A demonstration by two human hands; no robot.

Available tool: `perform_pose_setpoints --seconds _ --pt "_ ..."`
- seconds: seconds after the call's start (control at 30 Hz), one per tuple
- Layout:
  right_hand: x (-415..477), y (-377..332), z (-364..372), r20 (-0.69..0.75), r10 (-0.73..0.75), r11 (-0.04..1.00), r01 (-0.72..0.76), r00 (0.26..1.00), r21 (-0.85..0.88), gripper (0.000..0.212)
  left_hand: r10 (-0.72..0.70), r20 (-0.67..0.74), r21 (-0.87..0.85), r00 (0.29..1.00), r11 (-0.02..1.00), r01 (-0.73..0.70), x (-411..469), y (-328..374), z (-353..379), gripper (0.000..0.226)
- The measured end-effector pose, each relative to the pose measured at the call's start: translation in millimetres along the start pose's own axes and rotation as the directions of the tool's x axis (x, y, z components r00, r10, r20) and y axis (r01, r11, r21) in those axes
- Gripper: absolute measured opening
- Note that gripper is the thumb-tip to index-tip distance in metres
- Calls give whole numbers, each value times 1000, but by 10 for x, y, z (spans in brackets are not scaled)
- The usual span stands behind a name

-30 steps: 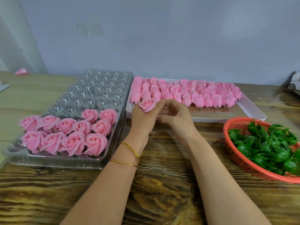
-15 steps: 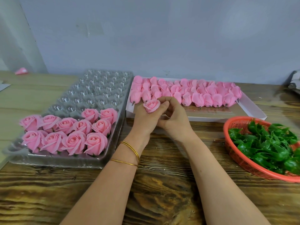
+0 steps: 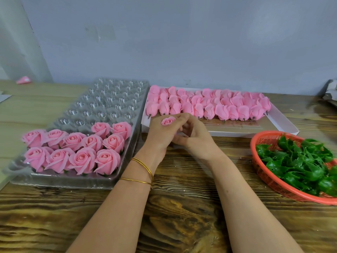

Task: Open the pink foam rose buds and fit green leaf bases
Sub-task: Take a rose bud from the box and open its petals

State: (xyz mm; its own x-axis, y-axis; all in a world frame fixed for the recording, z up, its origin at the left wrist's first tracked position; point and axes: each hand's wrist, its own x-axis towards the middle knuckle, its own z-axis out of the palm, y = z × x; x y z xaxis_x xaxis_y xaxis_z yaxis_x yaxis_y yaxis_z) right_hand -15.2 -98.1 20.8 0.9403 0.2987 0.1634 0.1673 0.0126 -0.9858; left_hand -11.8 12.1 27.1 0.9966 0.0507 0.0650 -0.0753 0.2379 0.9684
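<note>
Hands meet just in front of the white box [image 3: 237, 133], above the wooden table [image 3: 182, 216]; the left hand [image 3: 160, 137] grasps a pink rose bud [image 3: 168, 121], fingers curled round it so that only its spiralled top shows above them; the right hand [image 3: 197, 138] curls its fingers against the left hand's fingertips, and whether it pinches the bud's underside I cannot tell, as that part is hidden. Closed buds [image 3: 209, 105] lie in rows in the white box, stubs toward the person; opened roses [image 3: 80, 157] fill the near end of the clear plastic tray [image 3: 113, 99] on the left, in three rows. Green leaf bases [image 3: 300, 161] lie heaped in the orange basket [image 3: 268, 179] at the right; two gold bangles [image 3: 144, 167] circle the left wrist.
</note>
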Motion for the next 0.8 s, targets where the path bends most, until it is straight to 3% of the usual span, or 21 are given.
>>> perform_pose_setpoints --seconds 0.2,0.37,0.63,0.8 --pt "12 11 21 -5 -9 999 9 1000 -44 43 14 -56 1 998 1000 -14 22 -39 13 35" --pt "20 23 57 -55 -36 995 31 998 -94 55 15 -39 -90 999 996 -19 -10 -29 42 19" --pt "25 33 29 -91 -44 992 32 995 -122 60 35 -3 -6 999 999 -35 8 -61 14 30" --pt "22 43 25 -79 -22 996 15 997 -89 59 20 16 -3 1000 1000 -20 -4 -46 1 18"
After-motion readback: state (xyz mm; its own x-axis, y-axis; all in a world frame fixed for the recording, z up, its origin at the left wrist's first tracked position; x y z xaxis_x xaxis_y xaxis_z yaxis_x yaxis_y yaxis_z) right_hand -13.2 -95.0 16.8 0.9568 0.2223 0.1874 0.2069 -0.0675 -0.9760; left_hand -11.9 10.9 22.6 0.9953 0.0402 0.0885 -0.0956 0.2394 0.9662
